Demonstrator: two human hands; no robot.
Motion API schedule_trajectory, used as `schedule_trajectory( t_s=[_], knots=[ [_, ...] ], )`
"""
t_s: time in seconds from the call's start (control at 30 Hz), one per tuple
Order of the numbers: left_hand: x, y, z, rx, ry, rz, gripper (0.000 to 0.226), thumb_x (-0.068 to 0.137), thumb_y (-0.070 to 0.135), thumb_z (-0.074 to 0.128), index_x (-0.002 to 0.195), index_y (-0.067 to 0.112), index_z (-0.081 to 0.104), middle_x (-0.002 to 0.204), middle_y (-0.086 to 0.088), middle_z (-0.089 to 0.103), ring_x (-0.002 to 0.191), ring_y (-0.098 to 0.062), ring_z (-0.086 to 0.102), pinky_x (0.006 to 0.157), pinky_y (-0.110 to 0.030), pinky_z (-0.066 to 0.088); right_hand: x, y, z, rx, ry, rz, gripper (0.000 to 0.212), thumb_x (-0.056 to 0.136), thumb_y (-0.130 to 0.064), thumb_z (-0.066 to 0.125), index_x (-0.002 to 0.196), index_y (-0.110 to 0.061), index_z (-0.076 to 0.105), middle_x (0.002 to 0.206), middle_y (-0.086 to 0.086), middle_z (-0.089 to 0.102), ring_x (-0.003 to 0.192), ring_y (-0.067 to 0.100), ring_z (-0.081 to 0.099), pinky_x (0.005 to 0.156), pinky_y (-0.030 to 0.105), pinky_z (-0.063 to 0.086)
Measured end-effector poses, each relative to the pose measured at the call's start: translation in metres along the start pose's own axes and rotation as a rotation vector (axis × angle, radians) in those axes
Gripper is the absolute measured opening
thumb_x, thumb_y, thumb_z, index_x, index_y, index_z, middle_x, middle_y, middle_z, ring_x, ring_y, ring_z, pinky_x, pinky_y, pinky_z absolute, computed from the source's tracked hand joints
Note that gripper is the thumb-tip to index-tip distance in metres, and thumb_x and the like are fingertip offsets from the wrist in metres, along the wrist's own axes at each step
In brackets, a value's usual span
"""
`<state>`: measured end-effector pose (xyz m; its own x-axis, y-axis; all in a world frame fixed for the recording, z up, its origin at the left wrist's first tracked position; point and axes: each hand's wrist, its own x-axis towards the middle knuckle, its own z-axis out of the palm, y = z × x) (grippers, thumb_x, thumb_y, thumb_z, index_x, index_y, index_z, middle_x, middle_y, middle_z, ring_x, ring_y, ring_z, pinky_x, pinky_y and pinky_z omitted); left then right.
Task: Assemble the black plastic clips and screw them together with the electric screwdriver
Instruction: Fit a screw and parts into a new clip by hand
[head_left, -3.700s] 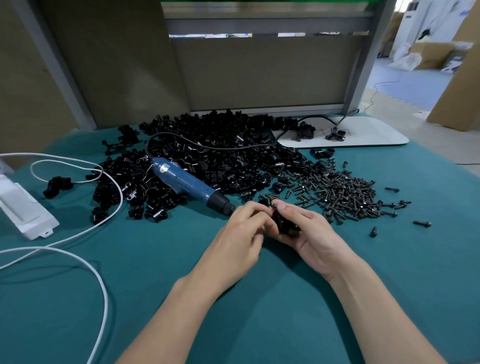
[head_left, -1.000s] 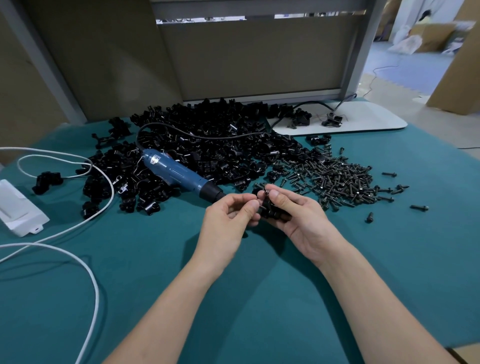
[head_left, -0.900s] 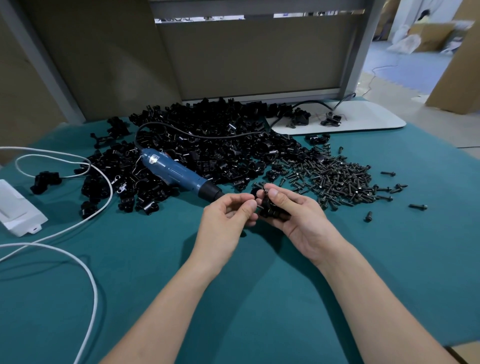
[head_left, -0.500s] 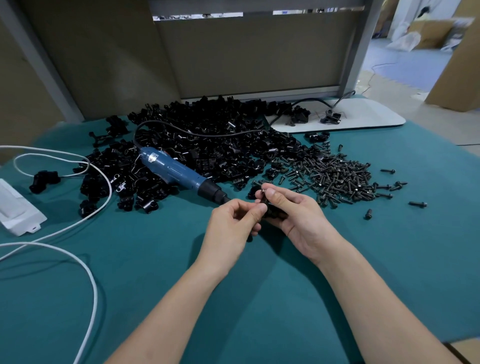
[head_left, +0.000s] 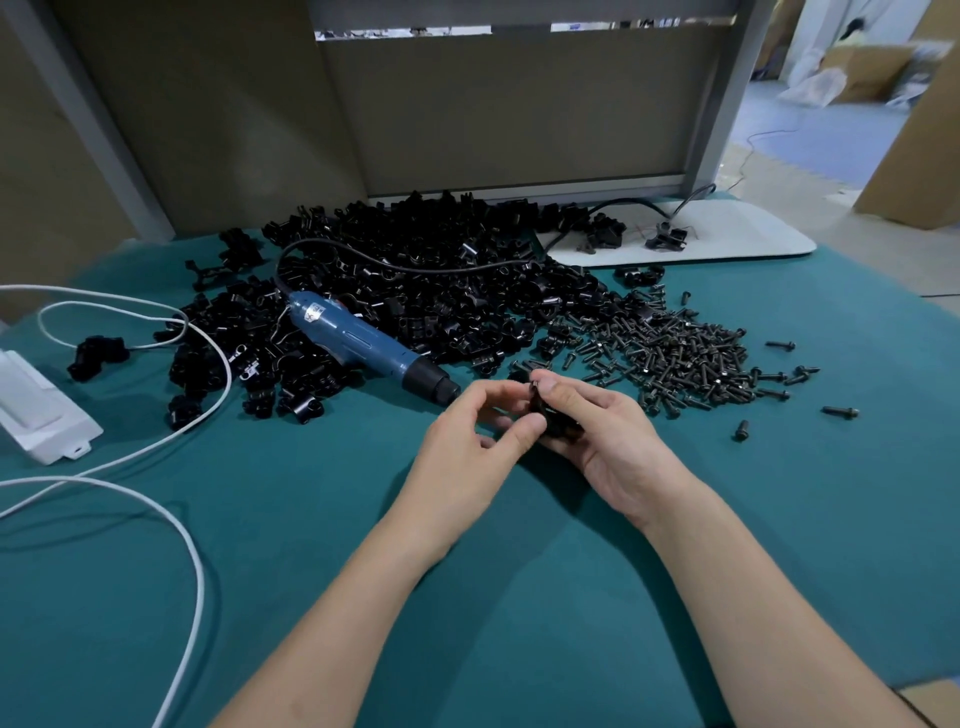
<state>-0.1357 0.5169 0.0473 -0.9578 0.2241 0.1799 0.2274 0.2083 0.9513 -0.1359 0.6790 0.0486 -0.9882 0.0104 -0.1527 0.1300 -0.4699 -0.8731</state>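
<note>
Hands fitting a black clip (head_left: 556, 418) together over a teal table (head_left: 260, 545).
Gripping the clip, the right hand (head_left: 613, 441) sits just beside the screw pile (head_left: 675, 353); the left hand (head_left: 467, 441) has curled fingers, its thumb against the clip (whether it pinches a screw, I cannot tell). The halves should probably seat flush, holes aligned, before anyone lifts the electric screwdriver (head_left: 363, 343) lying nearby.

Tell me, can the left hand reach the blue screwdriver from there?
Probably yes. The screwdriver lies with its black tip right beside the left hand, and nothing sits between them. The left hand would just have to leave the clip that the right hand holds.
</note>
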Motion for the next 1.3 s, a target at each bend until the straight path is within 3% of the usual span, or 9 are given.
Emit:
schedule_trajectory(
  t_s=[0.1,0.3,0.5,0.73,0.83,0.93,1.1,1.3],
  knots=[
    [0.0015,-0.0022,-0.0032,0.042,0.014,-0.050,0.008,0.094,0.038,0.068,0.099,0.032,0.068,0.088,0.021,0.071,0.078,0.000,0.062,0.074,-0.023,0.050,0.0004,0.0006,-0.0014,-0.010,-0.002,-0.022,0.023,0.090,-0.011,0.070,0.112,-0.007,0.073,0.102,0.008,0.079,0.092,0.015,0.076,0.074,0.026,0.061],
    [0.0031,-0.0056,-0.0029,0.158,-0.017,-0.050,0.009,0.095,0.036,0.068,0.089,0.030,0.070,0.070,0.022,0.067,0.065,0.001,0.057,0.066,-0.019,0.048,0.0000,0.0017,-0.0009,-0.039,-0.021,-0.037,0.040,0.076,-0.021,0.076,0.113,-0.007,0.074,0.104,0.011,0.079,0.096,0.020,0.076,0.080,0.029,0.062],
    [0.0016,-0.0050,-0.0047,0.242,-0.046,0.073,0.005,0.095,0.025,0.070,0.099,0.025,0.071,0.096,0.019,0.072,0.091,0.007,0.064,0.077,-0.007,0.046,-0.0002,-0.0006,-0.0041,-0.018,-0.031,0.018,0.037,0.077,-0.021,0.076,0.112,-0.007,0.075,0.106,0.012,0.078,0.096,0.020,0.076,0.076,0.030,0.062],
    [-0.0021,-0.0036,-0.0066,0.336,-0.127,0.382,0.015,0.093,-0.002,0.065,0.095,0.012,0.069,0.107,0.008,0.062,0.106,-0.002,0.060,0.093,-0.015,0.045,-0.0023,-0.0037,-0.0050,-0.030,-0.068,0.048,0.041,0.076,-0.024,0.077,0.113,-0.007,0.074,0.106,0.014,0.078,0.095,0.021,0.076,0.075,0.031,0.062],
    [-0.0031,-0.0012,-0.0057,0.244,-0.109,0.309,0.019,0.093,0.014,0.070,0.107,0.025,0.064,0.108,0.017,0.063,0.105,-0.002,0.061,0.090,-0.011,0.044,-0.0023,-0.0046,-0.0045,-0.029,-0.048,0.041,0.039,0.078,-0.022,0.076,0.114,-0.007,0.075,0.108,0.015,0.078,0.095,0.022,0.076,0.076,0.030,0.063],
    [-0.0009,-0.0004,-0.0089,0.064,-0.029,0.162,0.016,0.094,0.024,0.070,0.104,0.035,0.062,0.100,0.021,0.068,0.093,-0.003,0.065,0.078,-0.014,0.050,-0.0019,-0.0047,-0.0043,-0.012,-0.034,0.029,0.039,0.078,-0.019,0.075,0.114,-0.005,0.074,0.106,0.014,0.078,0.094,0.021,0.076,0.077,0.031,0.063],
    [0.0021,-0.0054,-0.0064,0.092,-0.084,-0.011,0.001,0.094,0.032,0.070,0.096,0.032,0.070,0.081,0.009,0.074,0.077,-0.014,0.069,0.074,-0.028,0.057,-0.0009,-0.0025,-0.0043,-0.039,-0.040,0.011,0.039,0.076,-0.020,0.078,0.112,-0.008,0.075,0.108,0.013,0.078,0.097,0.021,0.076,0.078,0.030,0.062],
    [0.0028,-0.0073,-0.0025,0.008,-0.071,-0.070,0.004,0.095,0.027,0.070,0.094,0.023,0.070,0.071,0.009,0.072,0.068,-0.005,0.067,0.067,-0.022,0.056,0.0000,-0.0006,-0.0056,-0.027,-0.050,0.012,0.038,0.077,-0.020,0.078,0.113,-0.007,0.075,0.109,0.015,0.077,0.098,0.024,0.075,0.082,0.034,0.062]
  ],
)
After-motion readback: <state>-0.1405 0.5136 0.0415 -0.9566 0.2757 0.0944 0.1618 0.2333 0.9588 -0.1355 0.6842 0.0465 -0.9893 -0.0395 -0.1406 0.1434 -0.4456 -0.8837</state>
